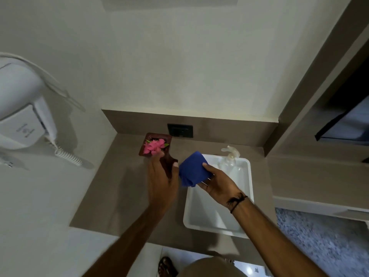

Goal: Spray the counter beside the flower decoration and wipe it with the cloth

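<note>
Flower decoration [155, 144] left of tray [209, 220] (on counter [111, 188])

I see bare forearms, no sleeves; a thin black cord bracelet [238, 204] circles the wrist behind my right hand [218, 181]

Left hand [162, 176] gripping the wooden flower decoration [155, 145] at far counter [119, 176] corner, right hand [217, 181] clutching bunched blue cloth [192, 168] over white tray [201, 218], clear pump bottle [229, 158] inside, hairdryer [26, 118] on left wall
</note>
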A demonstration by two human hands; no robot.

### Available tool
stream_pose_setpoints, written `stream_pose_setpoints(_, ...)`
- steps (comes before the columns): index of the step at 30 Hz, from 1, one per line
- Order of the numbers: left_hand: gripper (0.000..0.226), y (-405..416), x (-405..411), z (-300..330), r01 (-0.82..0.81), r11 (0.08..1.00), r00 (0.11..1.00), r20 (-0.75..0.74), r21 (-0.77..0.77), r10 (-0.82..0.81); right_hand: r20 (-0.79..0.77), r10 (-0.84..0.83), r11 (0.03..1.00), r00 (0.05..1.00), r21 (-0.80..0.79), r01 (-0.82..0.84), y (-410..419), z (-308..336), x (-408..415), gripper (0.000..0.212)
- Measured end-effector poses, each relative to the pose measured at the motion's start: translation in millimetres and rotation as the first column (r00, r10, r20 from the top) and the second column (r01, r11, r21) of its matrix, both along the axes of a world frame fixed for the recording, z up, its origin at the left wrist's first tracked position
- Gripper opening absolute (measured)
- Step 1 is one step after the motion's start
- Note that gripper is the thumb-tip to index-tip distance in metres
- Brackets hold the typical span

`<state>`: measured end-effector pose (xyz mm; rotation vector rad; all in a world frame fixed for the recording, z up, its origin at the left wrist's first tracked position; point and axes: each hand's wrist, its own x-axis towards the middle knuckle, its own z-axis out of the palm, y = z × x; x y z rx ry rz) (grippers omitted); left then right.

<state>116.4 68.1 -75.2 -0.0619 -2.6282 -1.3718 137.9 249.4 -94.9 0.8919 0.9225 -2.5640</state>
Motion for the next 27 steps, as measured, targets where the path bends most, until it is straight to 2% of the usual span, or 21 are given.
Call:
stream_pose_setpoints(2,0.063,18.3,20.3,-11.3,-0.022,0.964,0.971,0.234,0.264,-0.042,-0.026,0.002,1.0,1.0,-0.014,-0.003,8.9,-4.3,14.0,0.041)
stream_pose_setpoints(3,0.063,26.0,24.5,-20.1,-0.062,0.914,0.913,0.392,0.401,-0.11,-0.037,0.014,1.0,0.999,-0.015,-0.014,13.5,-8.6,21.2,0.041)
stream_pose_setpoints(4,0.061,35.3,23.4,-29.1,-0.137,0.824,0.809,0.542,0.549,-0.226,-0.045,0.038,0.999,0.998,-0.004,-0.038,17.6,-13.2,27.8,0.041)
stream_pose_setpoints(5,0.058,44.2,22.7,-37.5,-0.237,0.717,0.694,0.631,0.655,-0.347,-0.043,0.061,0.998,0.997,0.029,-0.06,22.1,-18.5,34.9,0.041)
stream_pose_setpoints(6,0.057,53.0,23.1,-43.9,-0.319,0.649,0.612,0.673,0.691,-0.415,-0.022,0.074,0.993,0.997,0.09,-0.072,26.3,-24.0,41.1,0.04)
stream_pose_setpoints(7,0.055,61.3,23.6,-49.0,-0.343,0.645,0.57,0.697,0.683,-0.435,0.015,0.065,0.982,0.998,0.175,-0.066,30.8,-31.2,46.7,0.039)
stream_pose_setpoints(8,0.05,68.3,24.8,-54.8,-0.306,0.709,0.566,0.72,0.635,-0.401,0.06,0.038,0.959,0.998,0.279,-0.053,35.1,-39.1,51.9,0.035)
stream_pose_setpoints(10,0.043,78.6,30.8,-69.4,-0.18,0.839,0.632,0.714,0.514,-0.302,0.143,-0.031,0.857,0.989,0.514,-0.048,42.3,-54.6,59.8,0.026)
stream_pose_setpoints(12,0.049,83.9,35.0,-80.4,-0.101,0.907,0.64,0.725,0.409,-0.255,0.218,-0.035,0.654,0.975,0.743,-0.142,47.3,-70.7,63.8,0.026)
stream_pose_setpoints(13,0.051,85.5,36.2,-84.5,-0.072,0.93,0.649,0.725,0.361,-0.231,0.253,-0.011,0.552,0.967,0.808,-0.205,48.6,-76.7,65.1,0.028)
stream_pose_setpoints(17,0.047,96.2,37.2,-98.9,0.131,0.98,0.74,0.643,0.152,-0.199,0.351,0.079,0.272,0.933,0.893,-0.359,51.3,-87.2,66.8,0.028)
stream_pose_setpoints(20,0.048,98.0,38.2,-104.8,0.259,0.966,0.786,0.582,0.001,-0.211,0.424,0.141,0.101,0.895,0.893,-0.439,56.0,-90.1,64.4,0.034)
stream_pose_setpoints(24,0.052,101.0,38.4,-102.5,0.366,0.916,0.802,0.555,-0.164,-0.221,0.435,0.163,-0.005,0.885,0.898,-0.44,65.4,-83.0,64.0,0.035)
stream_pose_setpoints(27,0.056,96.2,25.0,-87.2,0.367,0.896,0.868,0.439,-0.25,-0.234,0.261,0.04,-0.04,0.965,0.965,-0.259,89.4,-61.8,57.0,0.025)
